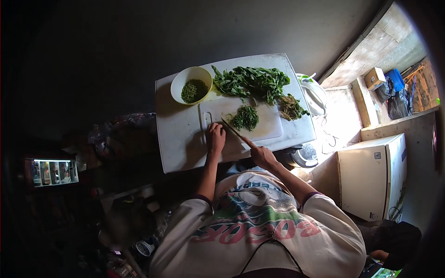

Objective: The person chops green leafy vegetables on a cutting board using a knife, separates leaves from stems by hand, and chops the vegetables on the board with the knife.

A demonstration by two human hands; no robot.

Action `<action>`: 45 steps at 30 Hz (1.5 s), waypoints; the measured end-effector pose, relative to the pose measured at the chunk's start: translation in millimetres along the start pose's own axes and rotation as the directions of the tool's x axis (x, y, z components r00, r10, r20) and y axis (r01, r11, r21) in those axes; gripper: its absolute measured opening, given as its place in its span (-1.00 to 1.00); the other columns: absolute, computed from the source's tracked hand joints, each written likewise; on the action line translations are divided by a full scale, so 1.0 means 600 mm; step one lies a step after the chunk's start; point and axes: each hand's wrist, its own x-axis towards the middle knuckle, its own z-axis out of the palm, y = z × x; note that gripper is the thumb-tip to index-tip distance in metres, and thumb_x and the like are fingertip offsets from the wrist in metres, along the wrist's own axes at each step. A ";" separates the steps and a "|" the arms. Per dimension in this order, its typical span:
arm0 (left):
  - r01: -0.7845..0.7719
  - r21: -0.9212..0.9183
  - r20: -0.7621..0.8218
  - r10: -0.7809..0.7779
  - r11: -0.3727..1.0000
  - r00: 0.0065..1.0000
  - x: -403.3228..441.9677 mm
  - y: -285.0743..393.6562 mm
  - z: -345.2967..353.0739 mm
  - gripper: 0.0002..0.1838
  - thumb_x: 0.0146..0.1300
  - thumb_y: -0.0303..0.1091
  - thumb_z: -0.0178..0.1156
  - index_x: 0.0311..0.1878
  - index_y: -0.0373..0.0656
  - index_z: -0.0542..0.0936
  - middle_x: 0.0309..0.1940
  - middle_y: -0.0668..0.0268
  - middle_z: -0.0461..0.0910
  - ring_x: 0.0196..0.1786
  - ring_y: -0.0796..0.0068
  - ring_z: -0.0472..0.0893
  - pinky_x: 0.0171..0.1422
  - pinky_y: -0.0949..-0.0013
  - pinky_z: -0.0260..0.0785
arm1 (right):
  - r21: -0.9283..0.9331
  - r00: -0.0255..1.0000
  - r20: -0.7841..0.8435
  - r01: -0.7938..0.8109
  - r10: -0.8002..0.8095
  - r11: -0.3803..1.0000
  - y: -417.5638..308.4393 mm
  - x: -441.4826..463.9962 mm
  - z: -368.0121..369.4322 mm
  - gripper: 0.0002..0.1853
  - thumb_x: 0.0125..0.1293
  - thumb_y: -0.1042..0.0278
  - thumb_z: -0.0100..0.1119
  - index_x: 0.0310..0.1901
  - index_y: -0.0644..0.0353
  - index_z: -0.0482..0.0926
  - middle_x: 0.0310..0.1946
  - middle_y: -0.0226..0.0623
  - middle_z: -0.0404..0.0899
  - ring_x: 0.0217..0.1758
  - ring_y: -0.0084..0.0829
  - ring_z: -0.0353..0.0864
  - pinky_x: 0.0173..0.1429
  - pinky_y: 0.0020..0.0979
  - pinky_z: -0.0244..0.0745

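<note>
Nearest the body, the right hand (pixel 264 157) is closing around the handle of a slim, dark-bladed knife (pixel 232 128), which is slanting with its tip away from the wearer. The left hand (pixel 216 135) is resting with curled fingers at the left end of a white, rectangular plastic cutting board (pixel 271 127), just beside its handle slot; whether those fingers are pinching anything cannot be told. The blade is lying between that hand and a small, dark green heap of finely chopped leaves (pixel 244 117) on the board.

For good chopping, the left fingertips should be tucking back from the edge and steadying the board, while the right hand should be rocking the blade in short strokes and gathering stray bits into the heap.

Past the board's right corner, a tangled, brownish-green pile of trimmings (pixel 290 109) is sitting apart from the chopped heap. Along the far side, a bunch of broad, fresh green leaves (pixel 259 79) is spreading over the white table (pixel 178 143). At the far left, a pale yellow round bowl (pixel 179 86) is holding finely cut greens (pixel 193 91), with much of its inner wall showing. Well beyond the table, a brown cardboard box (pixel 374 78) is hiding whatever it contains.
</note>
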 end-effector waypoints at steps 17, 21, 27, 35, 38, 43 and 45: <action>0.006 -0.045 0.006 -0.006 0.999 1.000 -0.004 0.019 -0.024 -0.78 -0.04 -0.58 0.29 -0.25 -0.27 0.70 -0.22 0.19 0.60 -0.05 0.05 0.55 0.07 0.10 0.46 | -0.083 0.998 0.061 0.022 -0.017 0.996 -0.016 -0.038 -0.037 -0.13 0.36 0.43 -0.04 0.61 -0.40 -0.15 -0.46 0.11 0.65 -0.36 0.15 0.69 -0.20 0.11 0.56; 0.004 -0.054 -0.003 -0.005 0.999 1.000 -0.010 0.031 -0.026 -0.79 -0.02 -0.58 0.29 -0.25 -0.28 0.70 -0.21 0.20 0.60 -0.05 0.06 0.55 0.08 0.11 0.45 | -0.032 0.999 0.052 0.014 -0.012 0.999 0.001 0.001 0.009 -0.12 0.35 0.44 -0.03 0.62 -0.37 -0.14 -0.47 0.11 0.65 -0.37 0.14 0.70 -0.23 0.09 0.56; 0.019 -0.001 0.012 -0.019 1.000 1.000 -0.004 0.020 -0.023 -0.81 0.05 -0.56 0.31 -0.21 -0.27 0.70 -0.20 0.18 0.61 -0.05 0.06 0.55 0.09 0.11 0.46 | -0.006 0.993 -0.086 0.078 -0.078 0.997 -0.008 0.051 0.029 -0.18 0.41 0.39 -0.04 0.61 -0.44 -0.11 -0.51 0.14 0.62 -0.44 0.15 0.66 -0.30 0.13 0.52; -0.027 0.027 -0.067 0.029 0.999 0.997 -0.003 0.025 -0.027 -0.85 0.07 -0.49 0.35 -0.25 -0.25 0.72 -0.26 0.22 0.64 -0.10 0.10 0.57 0.04 0.13 0.47 | 0.001 0.999 0.023 -0.031 0.031 1.000 0.000 -0.010 -0.007 -0.16 0.36 0.44 -0.06 0.60 -0.44 -0.07 -0.44 0.15 0.65 -0.34 0.13 0.70 -0.19 0.10 0.55; -0.044 -0.051 0.018 0.045 0.998 0.999 0.004 0.031 -0.045 -0.85 0.06 -0.46 0.37 -0.27 -0.24 0.73 -0.27 0.23 0.64 -0.13 0.11 0.57 0.02 0.13 0.47 | 0.014 0.999 0.007 -0.054 0.053 0.998 0.001 -0.024 -0.017 -0.16 0.35 0.45 -0.07 0.60 -0.42 -0.07 -0.45 0.13 0.65 -0.36 0.13 0.69 -0.19 0.09 0.55; -0.083 -0.011 0.006 0.084 0.996 0.996 0.003 0.005 -0.026 -0.82 -0.01 -0.56 0.31 -0.28 -0.23 0.72 -0.27 0.24 0.63 -0.13 0.09 0.56 0.01 0.12 0.46 | -0.025 1.000 0.004 -0.022 0.022 0.999 -0.010 -0.033 -0.024 -0.14 0.34 0.47 -0.05 0.61 -0.40 -0.07 -0.47 0.10 0.64 -0.39 0.12 0.69 -0.22 0.08 0.55; -0.098 0.033 0.006 0.098 0.995 0.995 0.003 0.002 -0.023 -0.80 -0.04 -0.59 0.28 -0.28 -0.23 0.72 -0.27 0.24 0.63 -0.12 0.09 0.56 0.01 0.12 0.46 | -0.033 1.000 0.004 0.000 0.000 0.999 -0.021 -0.040 -0.034 -0.13 0.33 0.47 -0.03 0.61 -0.39 -0.08 -0.48 0.10 0.64 -0.39 0.11 0.69 -0.24 0.08 0.56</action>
